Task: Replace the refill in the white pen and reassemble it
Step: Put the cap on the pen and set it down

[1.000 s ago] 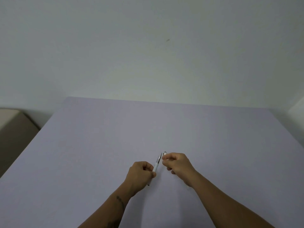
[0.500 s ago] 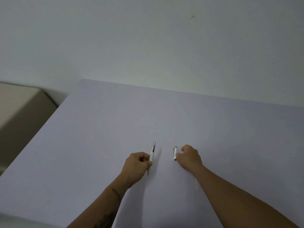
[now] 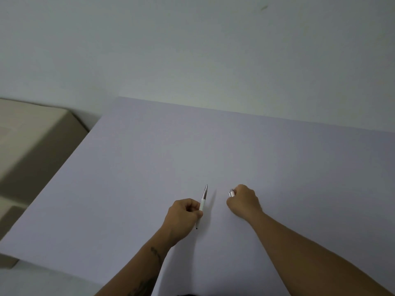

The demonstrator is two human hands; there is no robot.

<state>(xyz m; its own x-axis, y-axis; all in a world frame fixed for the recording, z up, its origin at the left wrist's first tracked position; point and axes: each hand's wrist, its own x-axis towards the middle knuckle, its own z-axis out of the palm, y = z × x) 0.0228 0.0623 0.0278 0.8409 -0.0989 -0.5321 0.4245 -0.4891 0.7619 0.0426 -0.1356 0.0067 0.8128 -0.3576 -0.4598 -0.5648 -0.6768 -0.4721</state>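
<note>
Two pen parts, one gripped in each hand: front section (image 3: pixel 203 199) in left hand (image 3: pixel 181 218), cap (image 3: pixel 231 192) in right hand (image 3: pixel 243 201).

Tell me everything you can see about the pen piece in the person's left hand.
The slim white pen barrel ends in a silver metal cone with a pointed tip, aimed away from the person and tilted slightly right. A thin rod with a dark end sticks out below the left hand, which is closed around the barrel's middle. It looks like smooth plastic. It stands apart from the right hand.

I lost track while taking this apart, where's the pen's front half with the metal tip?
In the head view, the front half is near centre, pinched in the left hand, tip pointing away.
</note>
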